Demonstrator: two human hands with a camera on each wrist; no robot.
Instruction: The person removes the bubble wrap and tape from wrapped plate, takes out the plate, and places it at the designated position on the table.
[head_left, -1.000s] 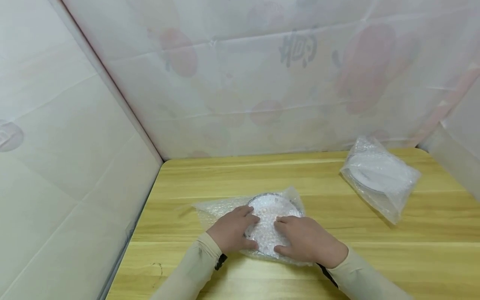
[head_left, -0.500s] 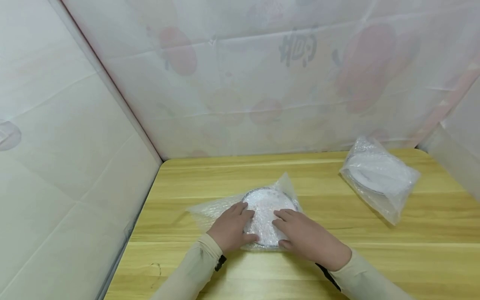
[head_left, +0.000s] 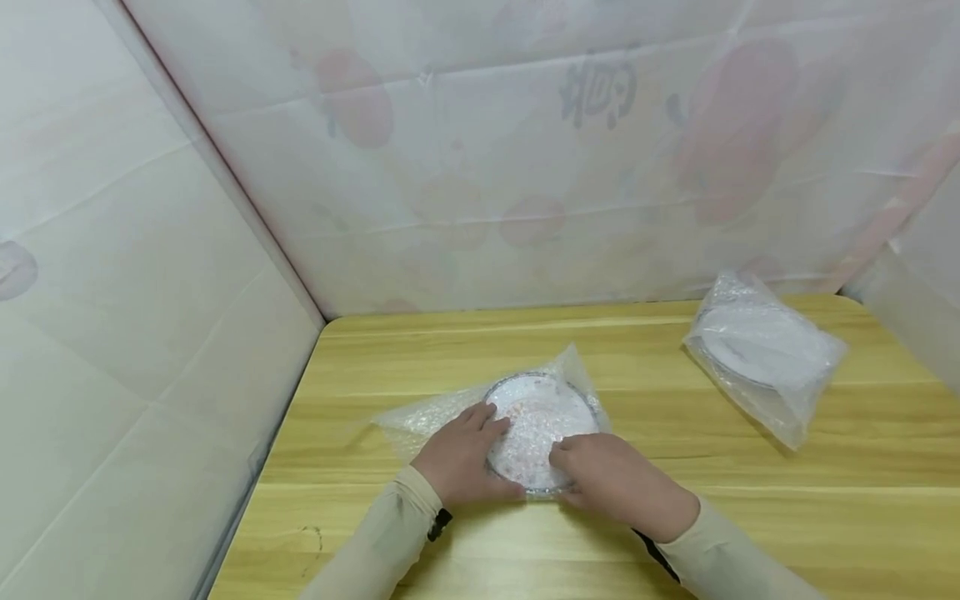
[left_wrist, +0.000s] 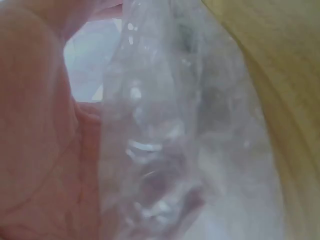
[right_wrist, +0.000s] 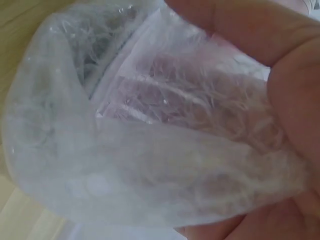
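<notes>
A round white plate [head_left: 528, 412] with a dark patterned rim lies inside a clear bubble wrap bag [head_left: 427, 417] on the wooden table. My left hand [head_left: 461, 457] holds its left side, fingers on top and thumb along the near edge. On the near right side my right hand [head_left: 626, 483] grips the wrapped plate, fingers bent over the top and thumb low at the edge. In the left wrist view, bubble wrap [left_wrist: 150, 125] runs beside the palm. A fold of bubble wrap [right_wrist: 165, 170] sits between thumb and fingers in the right wrist view.
Another plate in bubble wrap [head_left: 765, 350] lies at the back right of the wooden table [head_left: 750, 533]. Pale printed sheeting [head_left: 480, 167] stands as a wall behind the table, and another sheet [head_left: 135, 333] closes off the left.
The wrapped plate has shifted slightly away and to the left. My right fingers have curled in and its thumb has dropped to the edge; my left thumb has moved along the near rim.
</notes>
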